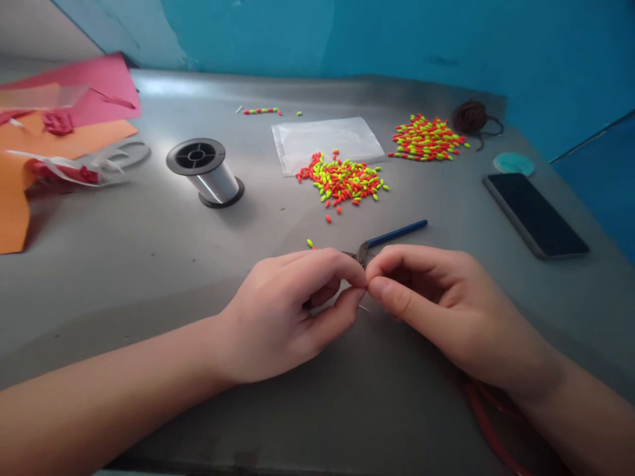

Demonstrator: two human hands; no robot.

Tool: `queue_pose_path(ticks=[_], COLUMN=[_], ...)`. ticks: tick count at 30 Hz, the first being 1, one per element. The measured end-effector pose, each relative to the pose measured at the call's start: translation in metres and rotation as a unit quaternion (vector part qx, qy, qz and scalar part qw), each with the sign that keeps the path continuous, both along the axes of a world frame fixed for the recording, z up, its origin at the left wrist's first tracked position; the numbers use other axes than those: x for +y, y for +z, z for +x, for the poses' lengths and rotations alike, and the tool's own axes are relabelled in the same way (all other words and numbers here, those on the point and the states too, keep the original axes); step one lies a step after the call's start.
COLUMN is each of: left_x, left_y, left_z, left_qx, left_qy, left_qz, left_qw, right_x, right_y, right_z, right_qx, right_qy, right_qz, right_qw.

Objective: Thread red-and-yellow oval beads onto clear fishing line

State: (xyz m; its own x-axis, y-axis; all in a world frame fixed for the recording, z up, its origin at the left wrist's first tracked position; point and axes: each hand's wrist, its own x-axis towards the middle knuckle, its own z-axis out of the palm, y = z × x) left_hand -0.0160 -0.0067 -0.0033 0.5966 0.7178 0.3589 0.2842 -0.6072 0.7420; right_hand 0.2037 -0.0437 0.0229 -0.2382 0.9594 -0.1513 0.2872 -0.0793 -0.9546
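Note:
My left hand (297, 311) and my right hand (436, 304) meet fingertip to fingertip above the grey table (198, 264). Both are pinched closed. A thin pale line (365, 308) sticks out just below the joined fingertips; which hand grips it cannot be told. Pliers with a blue handle (397, 233) lie right behind the fingers, partly hidden by my left hand. A yellow-green bead (310, 243) rests beyond the left knuckles. Farther back is a loose pile of red and yellow-green beads (347, 182), in front of a white plastic bag (327, 139).
A spool of clear line (215, 182) stands at left, near orange paper (14, 205) and pink paper (116, 86). Another bead pile (426, 140), dark yarn (469, 119), a teal disc (514, 163) and a phone (538, 215) lie at right. A short bead row (260, 111) lies at the back.

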Motion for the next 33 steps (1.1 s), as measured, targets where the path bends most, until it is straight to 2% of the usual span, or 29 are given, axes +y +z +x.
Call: queue_pose_path(ticks=[7, 16, 20, 24, 26, 28, 31, 33], left_x=[-0.002, -0.002, -0.001, -0.002, -0.002, 0.001, 0.007, 0.01], left_y=[0.0, 0.002, 0.003, 0.004, 0.005, 0.007, 0.01, 0.011], left_z=[0.0, -0.001, 0.0, 0.0, 0.001, 0.002, 0.003, 0.003], left_qx=[0.005, 0.013, 0.021, 0.02, 0.003, -0.032, -0.091, -0.12], left_qy=[0.004, 0.004, 0.008, 0.017, 0.018, 0.008, -0.028, -0.05], left_qz=[0.019, 0.044, 0.041, 0.016, -0.04, -0.152, -0.349, -0.435], left_qw=[1.0, 0.999, 0.999, 1.0, 0.999, 0.988, 0.932, 0.891], right_x=[0.0, 0.004, 0.006, 0.012, 0.017, 0.02, 0.023, 0.024], right_y=[0.001, 0.0, -0.001, 0.0, 0.001, -0.001, -0.007, -0.012], right_z=[0.002, 0.002, 0.008, 0.02, 0.027, 0.035, 0.047, 0.052], right_qx=[0.012, -0.026, -0.106, -0.263, -0.307, -0.34, -0.409, -0.432], right_qy=[-0.005, -0.06, -0.086, -0.068, -0.03, 0.036, 0.094, 0.107], right_qz=[0.001, 0.043, 0.102, 0.225, 0.266, 0.276, 0.258, 0.238], right_qw=[1.0, 0.997, 0.985, 0.936, 0.914, 0.898, 0.871, 0.863])
